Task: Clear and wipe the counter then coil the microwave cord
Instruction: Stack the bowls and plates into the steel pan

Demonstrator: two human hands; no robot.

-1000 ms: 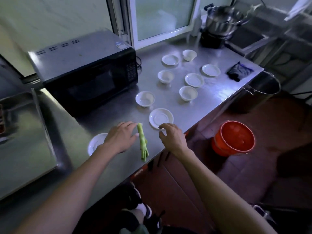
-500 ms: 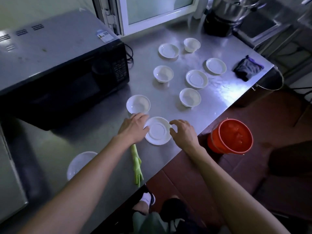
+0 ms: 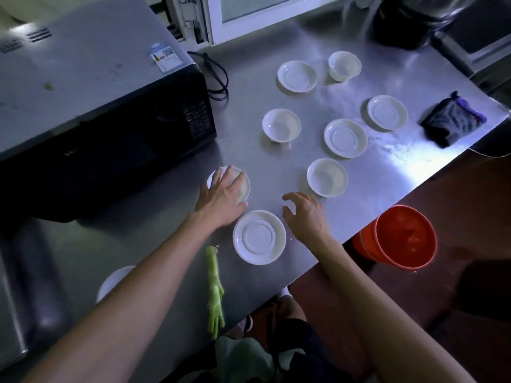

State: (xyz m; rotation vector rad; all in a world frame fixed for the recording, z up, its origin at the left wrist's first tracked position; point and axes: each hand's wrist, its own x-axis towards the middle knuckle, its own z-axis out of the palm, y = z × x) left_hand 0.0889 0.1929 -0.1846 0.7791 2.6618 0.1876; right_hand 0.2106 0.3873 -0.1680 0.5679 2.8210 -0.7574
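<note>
Several white bowls and saucers are spread over the steel counter (image 3: 276, 172). My left hand (image 3: 222, 199) lies flat over a small white bowl (image 3: 242, 186) in front of the microwave (image 3: 105, 111). My right hand (image 3: 305, 217) hovers with loosely bent fingers, holding nothing, between a near saucer (image 3: 259, 237) and another bowl (image 3: 327, 181). A green vegetable stalk (image 3: 214, 288) lies near the counter's front edge. The black microwave cord (image 3: 218, 78) loops behind the microwave's right side. A dark cloth (image 3: 453, 123) sits at the counter's right end.
An orange bucket (image 3: 403, 239) stands on the floor below the counter's right edge. Another white dish (image 3: 114, 280) peeks out under my left forearm. A dark pot (image 3: 409, 20) sits at the back right by the window frame (image 3: 215, 26).
My left hand moved forward off the near saucer onto the small bowl by the microwave. My right hand moved up past the saucer's right side. The view came closer to the counter.
</note>
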